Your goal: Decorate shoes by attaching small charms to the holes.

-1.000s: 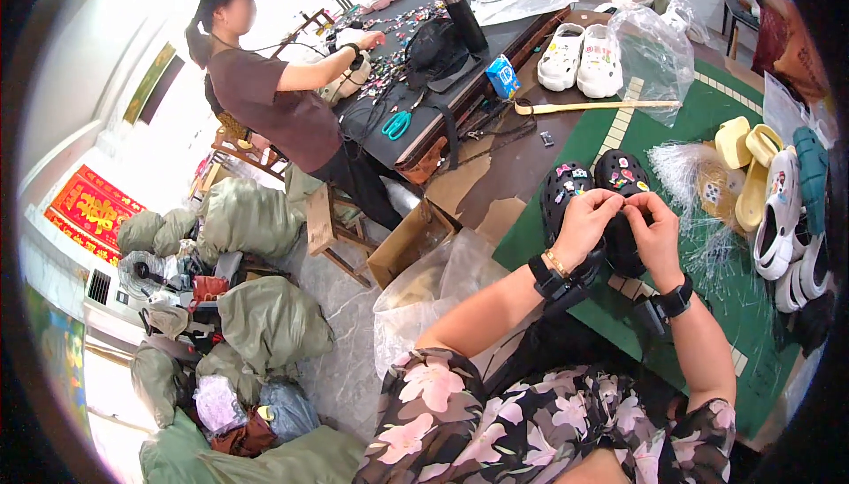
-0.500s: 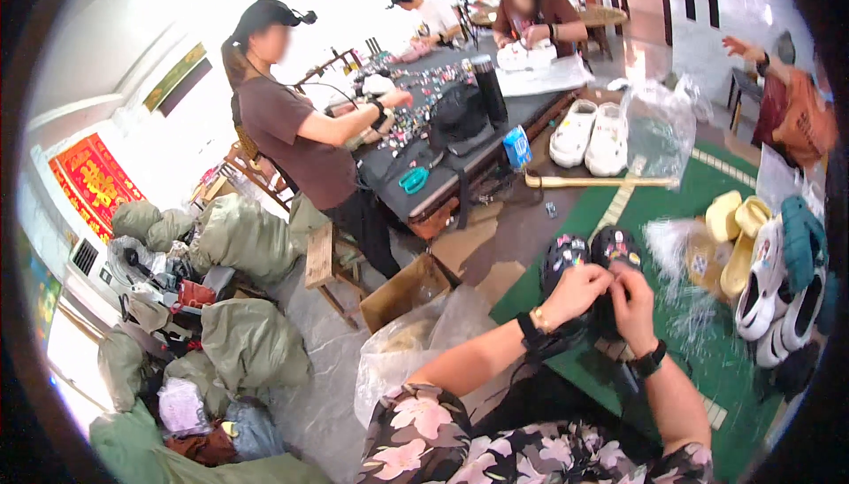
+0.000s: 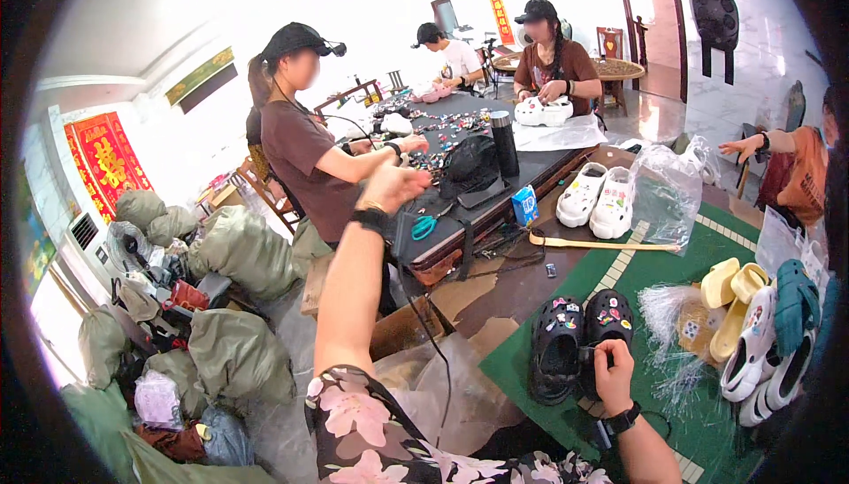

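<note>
A pair of black clogs with small coloured charms lies on the green mat in front of me. My right hand grips the heel end of the right-hand clog. My left hand is raised high and stretched out to the left, fingers loosely apart and holding nothing, above the dark worktable. Both wrists wear black bands.
White clogs and a clear plastic bag lie beyond a long wooden stick. Yellow, white and teal clogs pile at right. Several people work around the dark table. Stuffed green sacks and cardboard boxes crowd the floor at left.
My left hand has left the black clogs and swung up and out toward the dark table. My right hand stays on the clog. The view has tilted upward.
</note>
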### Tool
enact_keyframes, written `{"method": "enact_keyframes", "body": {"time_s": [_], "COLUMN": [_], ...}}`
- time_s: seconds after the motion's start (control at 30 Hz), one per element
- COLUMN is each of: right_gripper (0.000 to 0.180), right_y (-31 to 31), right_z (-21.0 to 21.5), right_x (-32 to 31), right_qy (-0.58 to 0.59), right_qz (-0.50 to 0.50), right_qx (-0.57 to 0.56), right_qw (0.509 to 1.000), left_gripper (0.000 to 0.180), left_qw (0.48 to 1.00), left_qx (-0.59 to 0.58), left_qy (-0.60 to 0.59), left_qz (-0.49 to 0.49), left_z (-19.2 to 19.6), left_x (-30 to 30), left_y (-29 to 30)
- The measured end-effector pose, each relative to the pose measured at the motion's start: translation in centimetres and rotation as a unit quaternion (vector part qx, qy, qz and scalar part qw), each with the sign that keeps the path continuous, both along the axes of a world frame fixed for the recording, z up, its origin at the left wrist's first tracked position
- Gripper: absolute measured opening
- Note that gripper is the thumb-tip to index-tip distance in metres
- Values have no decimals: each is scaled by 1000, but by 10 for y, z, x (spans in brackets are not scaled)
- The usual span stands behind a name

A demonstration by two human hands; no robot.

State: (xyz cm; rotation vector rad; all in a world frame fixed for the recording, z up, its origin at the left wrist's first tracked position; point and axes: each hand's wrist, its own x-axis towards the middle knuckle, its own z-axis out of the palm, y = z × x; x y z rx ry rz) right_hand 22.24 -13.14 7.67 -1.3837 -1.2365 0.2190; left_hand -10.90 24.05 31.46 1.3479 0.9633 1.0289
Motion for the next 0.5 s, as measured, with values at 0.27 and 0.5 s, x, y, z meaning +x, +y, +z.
{"method": "enact_keyframes", "body": {"time_s": [0.27, 0.5], "right_gripper": [6, 7], "right_y": [0, 1], "right_z": [1, 3], "right_x": [-2, -1], "right_qy": [-10, -9], "right_qz": [-12, -4], "right_qx": [-5, -10], "right_qw": [1000, 1000], "left_gripper": [65, 72], "left_qw": [987, 987], "left_qx": [-84, -86], "left_qy": [-26, -14], "left_qz": [132, 132], "left_z": [-22, -39], "left_x": [-75, -78], "left_y": [63, 76]}}
